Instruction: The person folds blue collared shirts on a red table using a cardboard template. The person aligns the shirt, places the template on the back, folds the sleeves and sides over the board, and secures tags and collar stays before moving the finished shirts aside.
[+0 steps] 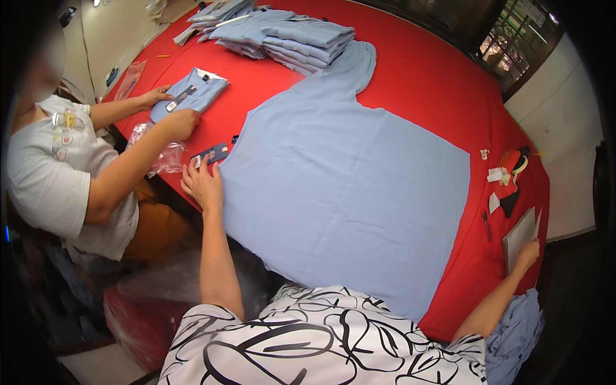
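A light blue shirt (346,192) lies spread flat in front of me, one sleeve stretching toward the far side. My left hand (204,186) rests at its left edge, fingers apart, with the fingertips at a dark blue hang tag (215,154). Whether they press on the tag or only touch it is hard to see. Far to the right, my right hand (529,254) grips the edge of a flat grey board (518,236), which looks like a folding card.
A co-worker's hands (183,123) hold a folded blue shirt (196,93) at the left. Clear plastic bags (168,157) lie beside them. Folded shirts (301,38) are stacked at the back of the red-covered table (423,83). Tape (518,165), scissors (487,226) and bundled blue cloth (516,333) are at right.
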Demonstrator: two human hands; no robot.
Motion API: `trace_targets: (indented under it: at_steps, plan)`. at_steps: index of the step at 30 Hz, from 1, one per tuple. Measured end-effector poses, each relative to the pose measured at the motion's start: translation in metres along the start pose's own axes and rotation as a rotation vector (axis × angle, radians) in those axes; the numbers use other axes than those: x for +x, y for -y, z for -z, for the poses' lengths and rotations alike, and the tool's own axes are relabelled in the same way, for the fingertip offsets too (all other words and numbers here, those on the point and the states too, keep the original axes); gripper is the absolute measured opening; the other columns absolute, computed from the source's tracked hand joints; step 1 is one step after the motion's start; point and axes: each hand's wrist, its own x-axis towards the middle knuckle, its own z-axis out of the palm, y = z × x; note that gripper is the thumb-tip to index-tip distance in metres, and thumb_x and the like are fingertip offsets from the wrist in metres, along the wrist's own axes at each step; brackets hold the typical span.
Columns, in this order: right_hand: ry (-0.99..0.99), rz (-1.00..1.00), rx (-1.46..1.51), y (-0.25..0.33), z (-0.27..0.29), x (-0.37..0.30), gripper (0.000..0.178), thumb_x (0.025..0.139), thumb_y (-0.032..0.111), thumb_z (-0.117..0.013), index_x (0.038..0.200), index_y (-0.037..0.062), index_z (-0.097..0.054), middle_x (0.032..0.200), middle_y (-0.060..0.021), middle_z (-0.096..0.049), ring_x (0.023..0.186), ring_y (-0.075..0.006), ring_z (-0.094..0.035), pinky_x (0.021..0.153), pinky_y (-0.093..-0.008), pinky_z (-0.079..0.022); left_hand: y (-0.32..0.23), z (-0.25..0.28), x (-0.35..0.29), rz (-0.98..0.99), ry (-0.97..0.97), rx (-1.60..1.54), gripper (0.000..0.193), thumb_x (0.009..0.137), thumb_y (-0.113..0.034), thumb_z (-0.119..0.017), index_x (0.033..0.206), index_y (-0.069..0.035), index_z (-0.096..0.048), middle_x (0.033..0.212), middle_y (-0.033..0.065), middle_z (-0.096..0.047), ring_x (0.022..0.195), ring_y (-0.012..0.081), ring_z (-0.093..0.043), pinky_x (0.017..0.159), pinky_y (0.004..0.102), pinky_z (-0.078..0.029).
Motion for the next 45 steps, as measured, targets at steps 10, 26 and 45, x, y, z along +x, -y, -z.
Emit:
trace_targets:
  at_steps: [10,26,45]
  plan:
    - [0.359,0.982,1.086,0.304,0.287,-0.217,0.038,0.093,-0.008,-0.042,0.124,-0.0036,-0.062,0.113,-0.0178,-0.069,0.105,-0.0228,-0.065,0.094,-0.032,-0.047,0.036,0.005,0.001,-0.358,0.252,-0.153,0.051,0.098,-0.037,-0.054,0.145,-0.016,-0.049,0.156,0.0056,-0.039,0.146,0.0321,-0.029,0.119,0.0524,-0.018]
    - [1.068,0.823,0.642,0.537,0.107,-0.315,0.034,0.085,-0.003,-0.047,0.111,0.0005,-0.068,0.109,-0.0163,-0.07,0.103,-0.0295,-0.065,0.094,-0.0356,-0.049,0.035,0.008,0.036,-0.486,0.18,-0.634,0.031,0.085,-0.007,-0.068,0.116,-0.005,-0.068,0.12,0.0105,-0.063,0.115,0.0312,-0.056,0.099,0.0449,-0.044]
    - [0.183,-0.082,-0.089,0.183,-0.067,-0.147,0.034,0.096,0.027,-0.055,0.128,0.0231,-0.064,0.12,-0.0139,-0.063,0.111,-0.036,-0.063,0.088,-0.0538,-0.054,0.003,-0.019,0.07,-0.382,0.51,-0.896,0.035,0.082,0.005,-0.068,0.116,0.0,-0.063,0.109,0.0107,-0.059,0.095,0.0204,-0.061,0.083,0.0302,-0.051]
